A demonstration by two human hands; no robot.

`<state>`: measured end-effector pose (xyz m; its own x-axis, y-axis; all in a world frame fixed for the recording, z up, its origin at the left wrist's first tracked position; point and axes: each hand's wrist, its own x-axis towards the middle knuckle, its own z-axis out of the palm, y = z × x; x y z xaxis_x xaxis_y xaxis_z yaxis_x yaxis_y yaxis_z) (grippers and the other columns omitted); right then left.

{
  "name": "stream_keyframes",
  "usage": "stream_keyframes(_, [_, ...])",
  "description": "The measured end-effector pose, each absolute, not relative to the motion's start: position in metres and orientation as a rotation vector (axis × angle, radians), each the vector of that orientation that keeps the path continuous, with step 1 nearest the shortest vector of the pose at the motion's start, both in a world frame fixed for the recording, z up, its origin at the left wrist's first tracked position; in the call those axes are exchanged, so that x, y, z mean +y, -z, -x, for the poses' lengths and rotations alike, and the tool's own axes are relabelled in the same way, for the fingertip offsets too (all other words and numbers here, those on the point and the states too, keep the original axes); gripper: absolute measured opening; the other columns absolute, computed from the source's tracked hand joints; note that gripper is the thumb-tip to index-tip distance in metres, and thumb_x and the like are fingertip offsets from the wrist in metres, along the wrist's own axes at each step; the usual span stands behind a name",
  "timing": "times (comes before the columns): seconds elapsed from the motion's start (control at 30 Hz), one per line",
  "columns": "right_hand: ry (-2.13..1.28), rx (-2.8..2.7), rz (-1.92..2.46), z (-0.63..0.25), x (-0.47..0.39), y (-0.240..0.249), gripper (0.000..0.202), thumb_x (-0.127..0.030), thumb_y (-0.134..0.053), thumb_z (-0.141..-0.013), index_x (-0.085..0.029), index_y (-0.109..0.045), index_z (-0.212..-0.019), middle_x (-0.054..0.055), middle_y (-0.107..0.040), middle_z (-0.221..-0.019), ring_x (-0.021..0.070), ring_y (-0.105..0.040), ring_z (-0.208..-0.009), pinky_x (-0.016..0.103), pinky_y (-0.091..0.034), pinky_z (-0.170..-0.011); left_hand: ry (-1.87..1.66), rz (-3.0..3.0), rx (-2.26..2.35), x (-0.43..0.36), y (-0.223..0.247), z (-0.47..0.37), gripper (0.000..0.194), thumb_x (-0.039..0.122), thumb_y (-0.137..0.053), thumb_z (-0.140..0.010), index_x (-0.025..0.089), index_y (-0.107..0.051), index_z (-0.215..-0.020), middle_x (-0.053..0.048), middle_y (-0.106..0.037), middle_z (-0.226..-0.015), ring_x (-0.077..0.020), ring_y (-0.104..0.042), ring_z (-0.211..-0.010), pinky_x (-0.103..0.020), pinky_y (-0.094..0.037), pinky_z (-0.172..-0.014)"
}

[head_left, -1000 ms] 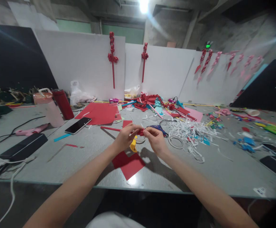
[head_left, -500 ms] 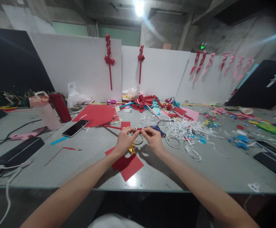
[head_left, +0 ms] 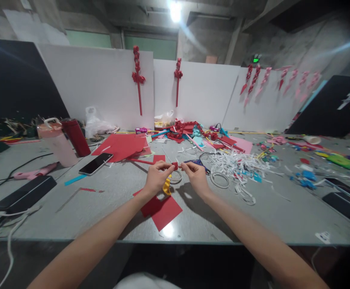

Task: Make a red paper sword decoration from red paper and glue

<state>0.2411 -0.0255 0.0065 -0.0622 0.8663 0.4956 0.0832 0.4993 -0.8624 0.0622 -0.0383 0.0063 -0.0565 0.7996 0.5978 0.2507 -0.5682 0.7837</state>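
Between finger and thumb, my left hand (head_left: 158,175) pinches a small red paper piece (head_left: 175,165). Just to its right, my right hand (head_left: 195,175) is pinched on a small pale bit (head_left: 180,165), too tiny to identify. Under my left hand lies a yellow object (head_left: 167,186), beside a white ring (head_left: 175,176). Red paper squares (head_left: 165,212) lie on the table below my hands. A blue tool (head_left: 199,163) with a dark cable rests behind my right hand.
White paper shreds (head_left: 238,162) and another white ring (head_left: 220,180) are on the right. To the left are a phone (head_left: 96,163), a pink bottle (head_left: 57,145), a red flask (head_left: 76,137) and a pink glue gun (head_left: 36,171). Red sheets (head_left: 121,147) lie behind.
My hands have drawn slightly apart. The red piece stays with my left hand and shows more, while my right fingertips have come away from it.
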Motion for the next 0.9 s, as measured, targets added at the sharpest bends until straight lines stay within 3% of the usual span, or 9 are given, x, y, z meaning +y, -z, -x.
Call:
stream_keyframes(0.3, [-0.966,-1.510,0.854,-0.237,-0.020,-0.001,0.035,-0.052,-0.078,-0.078,-0.018,-0.078,-0.082,0.005,-0.075,-0.080,0.0187,-0.063,-0.073,0.030,-0.048,-0.069,-1.629,-1.808,1.110,-0.041,-0.004,-0.065,0.028,0.044,-0.075,-0.084,0.018,-0.080,-0.079,-0.004,-0.069,-0.074,-0.0160,-0.061,-0.071,-0.028,-0.046,-0.066])
stream_keyframes(0.5, [-0.918,-1.548,0.875,-0.237,-0.021,0.000,0.033,-0.051,-0.075,-0.083,-0.018,-0.077,-0.081,0.004,-0.073,-0.078,0.0177,-0.062,-0.070,0.029,-0.047,-0.065,-1.623,-1.786,1.090,-0.038,0.001,-0.065,0.030,0.047,-0.075,-0.084,0.018,-0.080,-0.079,-0.004,-0.069,-0.073,-0.0161,-0.062,-0.069,-0.028,-0.046,-0.064])
stream_keyframes(0.9, [-0.868,-1.447,0.877,-0.232,-0.021,0.007,0.036,-0.053,-0.074,-0.084,-0.018,-0.077,-0.087,0.006,-0.075,-0.082,0.0201,-0.065,-0.075,0.033,-0.050,-0.073,-1.582,-1.542,1.116,-0.028,0.009,-0.062,0.036,0.051,-0.076,-0.081,0.016,-0.079,-0.086,-0.007,-0.076,-0.082,-0.0185,-0.066,-0.074,-0.029,-0.050,-0.069])
